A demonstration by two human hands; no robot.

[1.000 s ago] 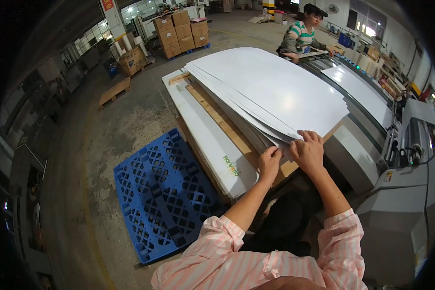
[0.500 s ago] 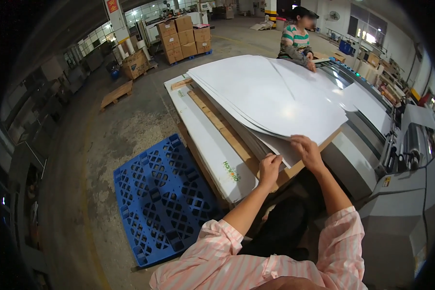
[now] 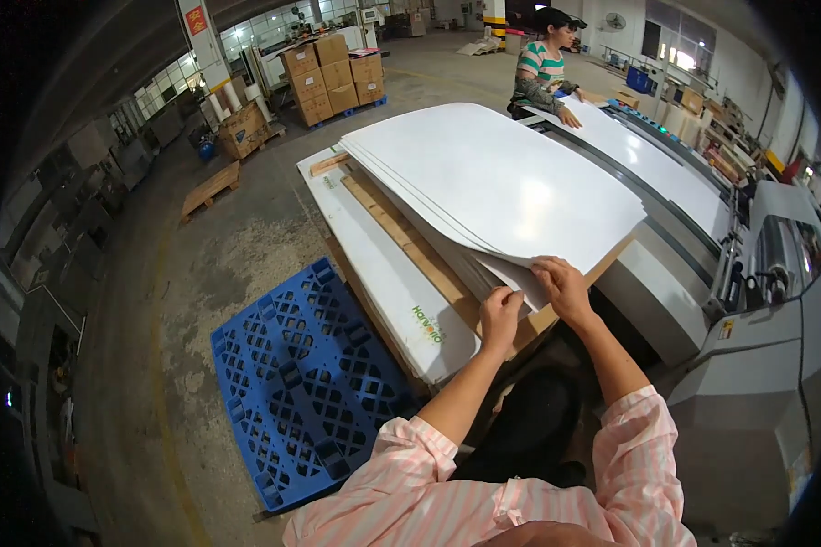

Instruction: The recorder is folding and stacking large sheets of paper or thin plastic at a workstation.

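A stack of large white sheets (image 3: 483, 173) lies in front of me, its near corner bent upward. My right hand (image 3: 564, 290) pinches the raised corner of the upper sheets, fingers on top. Close beside it, my left hand (image 3: 502, 319) is closed at the corner of the lower sheets (image 3: 520, 281), which show beneath the lifted ones. How many sheets each hand grips I cannot tell. Another white sheet (image 3: 639, 150) lies on the machine bed to the right, with a co-worker's hand (image 3: 569, 118) on its far end.
Left of the stack are a wooden beam (image 3: 401, 228) and a white printed board (image 3: 383, 273). A blue plastic pallet (image 3: 306, 383) rests on the floor at lower left. The grey machine (image 3: 748, 392) stands close on my right. Cardboard boxes (image 3: 333, 77) are piled farther back.
The co-worker's sheet has slid right, off the top of my stack and onto the machine bed. My hands stay at the stack's corner, almost unmoved.
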